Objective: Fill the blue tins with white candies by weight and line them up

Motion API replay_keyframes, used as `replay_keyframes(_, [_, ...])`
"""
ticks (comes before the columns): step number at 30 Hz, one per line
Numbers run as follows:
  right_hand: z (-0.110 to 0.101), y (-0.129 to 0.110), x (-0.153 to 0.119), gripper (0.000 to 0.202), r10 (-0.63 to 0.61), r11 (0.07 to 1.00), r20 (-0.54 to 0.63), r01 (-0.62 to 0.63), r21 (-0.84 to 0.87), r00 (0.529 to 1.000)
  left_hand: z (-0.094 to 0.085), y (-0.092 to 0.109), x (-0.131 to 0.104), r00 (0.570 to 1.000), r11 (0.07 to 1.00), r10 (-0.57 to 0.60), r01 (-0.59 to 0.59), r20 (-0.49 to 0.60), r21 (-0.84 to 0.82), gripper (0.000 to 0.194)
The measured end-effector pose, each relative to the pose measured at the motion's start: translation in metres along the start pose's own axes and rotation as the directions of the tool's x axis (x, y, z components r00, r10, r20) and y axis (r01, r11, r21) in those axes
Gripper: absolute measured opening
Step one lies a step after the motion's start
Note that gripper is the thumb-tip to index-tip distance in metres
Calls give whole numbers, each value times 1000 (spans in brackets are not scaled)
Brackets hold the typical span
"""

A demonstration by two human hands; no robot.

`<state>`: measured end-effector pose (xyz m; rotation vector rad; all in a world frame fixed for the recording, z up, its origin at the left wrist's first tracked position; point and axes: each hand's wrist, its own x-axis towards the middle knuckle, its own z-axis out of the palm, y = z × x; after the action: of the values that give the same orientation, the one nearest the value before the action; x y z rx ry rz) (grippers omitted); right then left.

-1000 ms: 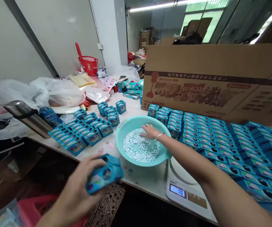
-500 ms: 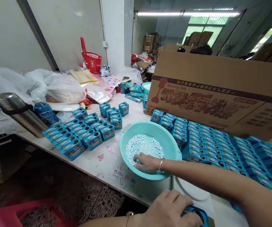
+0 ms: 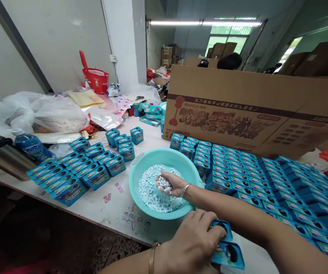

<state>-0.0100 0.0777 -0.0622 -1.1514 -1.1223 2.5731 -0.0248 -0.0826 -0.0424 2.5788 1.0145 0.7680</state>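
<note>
cupping rounded white pellets (image 3: 164,185), round plastic basin (image 3: 188,167), glossy blue boxes (image 3: 223,260)

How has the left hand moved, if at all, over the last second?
Yes: judged against the turquoise basin, the left hand has shifted right, from the basin's near-left side to its near-right.

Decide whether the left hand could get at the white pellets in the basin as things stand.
Probably not freely: the left hand grips blue packaging, although the open basin leaves white pellets exposed beside the right hand.
</note>
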Motion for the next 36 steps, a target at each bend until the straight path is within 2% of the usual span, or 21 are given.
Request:
replay_keyframes(3, [-2,-13,-11,31,-52,994,-12,53,96,999,-5,2,8,998,996,-52,54,33,-64,58])
replay_keyframes(5, [-9,-29,-29,30,-132,975,-26,134,175,991,-7,2,16,995,990,-92,95,29,-108,53])
replay_keyframes(7, [-25,-48,-57,28,-239,934,-62,247,259,969,-7,1,28,991,982,-132,132,9,-137,49])
replay_keyframes(9, [-46,-62,-95,25,-363,862,-111,379,336,925,-4,-4,44,987,975,-161,158,-3,-156,48])
replay_keyframes(11, [-70,-65,-137,22,-527,731,-166,544,411,834,2,-9,61,984,971,-178,178,10,-160,48])
replay_keyframes(14, [-104,-47,-190,18,-702,528,-288,748,403,651,14,-16,85,978,971,-200,206,60,-125,45])
replay_keyframes(16, [-122,-25,-214,17,-736,444,-380,823,354,560,22,-19,96,974,972,-205,214,95,-95,45])
replay_keyframes(18, [-136,0,-229,16,-728,386,-463,860,333,506,27,-22,102,972,975,-200,210,124,-67,44])
replay_keyframes(20, [-144,22,-238,15,-695,353,-529,872,338,486,32,-24,103,972,979,-193,199,134,-41,46])
replay_keyframes(24, [-147,57,-248,16,-616,300,-619,872,388,487,38,-28,96,984,992,-128,129,125,6,63])
replay_keyframes(27, [-145,74,-250,16,-605,288,-631,873,394,485,44,-33,88,994,998,-50,53,95,-22,68])
replay_keyframes(30, [-144,84,-249,18,-623,286,-610,869,404,489,46,-34,82,1000,993,-18,19,12,-113,65])
replay_keyframes(33, [-142,87,-247,20,-630,285,-587,854,435,509,28,-25,74,998,986,-31,20,-62,-167,52])
replay_keyframes(36, [-138,87,-246,21,-628,281,-578,845,456,521,-13,-5,52,993,978,-79,61,-84,-198,37])
